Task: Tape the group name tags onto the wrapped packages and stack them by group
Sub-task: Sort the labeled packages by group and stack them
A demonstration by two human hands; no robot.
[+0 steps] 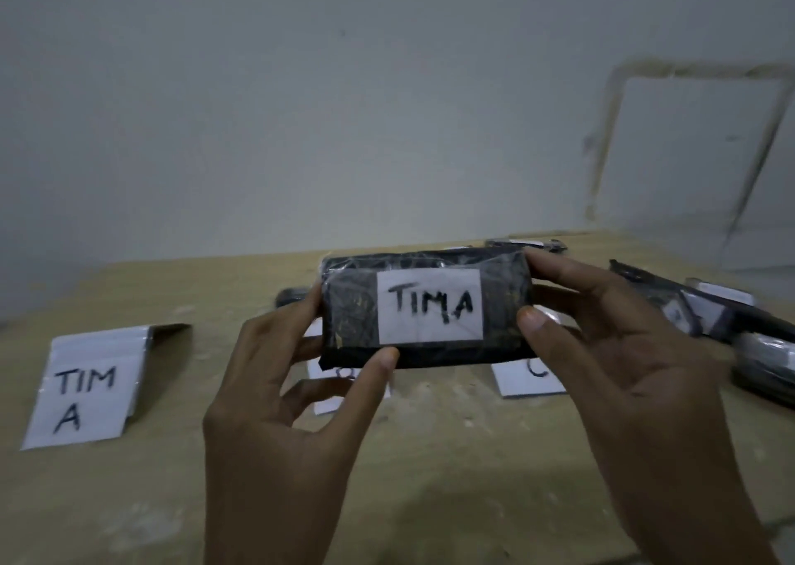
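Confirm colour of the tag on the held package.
White tag, black handwritten letters, on the black package; head view.

Left hand (275, 392): bare, uncovered past the wrist (266, 500) down to the lower frame edge. Slim build. Long, narrow fingers (292, 319) with faint knuckle creases. Skin folds visible around the thumb base and across the web beside it.

Right hand (623, 371): bare, likewise uncovered through the wrist and along the forearm (671, 500) to the frame edge. Thumbnail (532, 315) short, rounded, trimmed close to the tip. Long fingers with creased knuckles; shallow lines along the thumb side.

Both: dimly lit, outlines softened by blur, finer surface detail not legible.
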